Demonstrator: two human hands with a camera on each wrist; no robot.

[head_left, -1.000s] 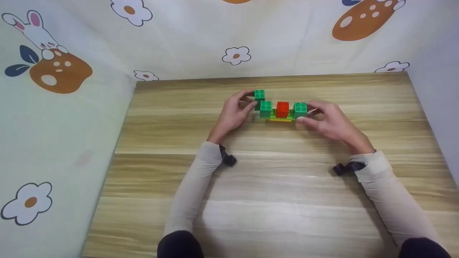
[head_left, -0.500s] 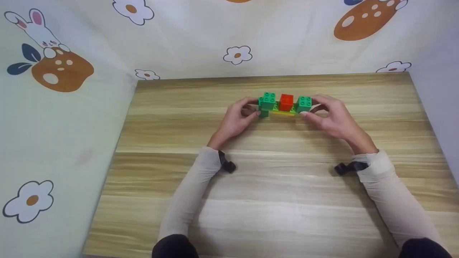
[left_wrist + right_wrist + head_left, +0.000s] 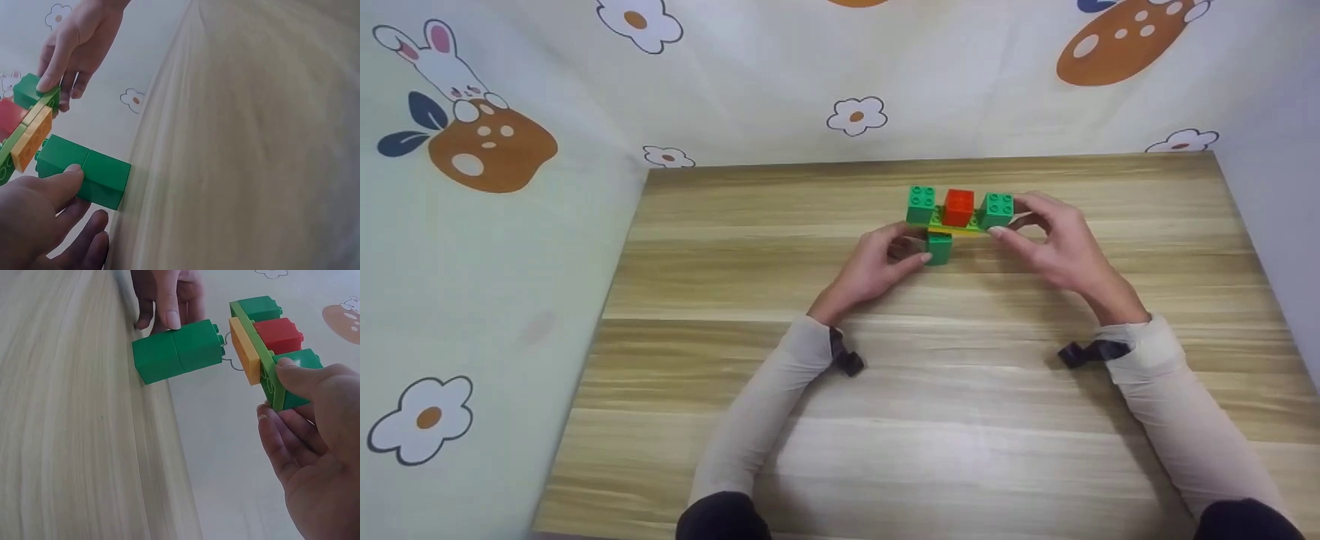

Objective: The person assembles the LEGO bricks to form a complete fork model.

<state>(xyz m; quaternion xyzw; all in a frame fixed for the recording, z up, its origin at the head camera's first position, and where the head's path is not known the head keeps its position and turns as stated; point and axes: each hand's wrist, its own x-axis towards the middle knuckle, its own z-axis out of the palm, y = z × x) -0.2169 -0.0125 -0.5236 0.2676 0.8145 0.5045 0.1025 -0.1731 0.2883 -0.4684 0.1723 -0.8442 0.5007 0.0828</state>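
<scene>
My left hand (image 3: 877, 262) pinches a stack of two green toy bricks (image 3: 84, 171), upright with its lower end at the tabletop. My right hand (image 3: 1057, 240) grips the right end of a joined brick piece, raised off the table. That piece has a light green plate (image 3: 264, 363) bearing a red brick (image 3: 959, 208) between a left green brick (image 3: 921, 204) and a right green brick (image 3: 997, 210). A yellow-orange plate (image 3: 244, 351) is fixed beneath its middle. Both wrist views show a gap between the stack's studs and this piece.
The wood-grain table (image 3: 945, 420) runs back to a pale wall cloth (image 3: 750, 97) printed with flowers and fruit. Another cloth panel (image 3: 510, 270) borders the left side. A small black device (image 3: 849, 361) sits on the left wrist, and a matching device (image 3: 1076, 355) on the right.
My left hand has brought the green stack from the piece's left end toward the front and right, below its middle. My right hand has shifted the piece slightly back and right.
</scene>
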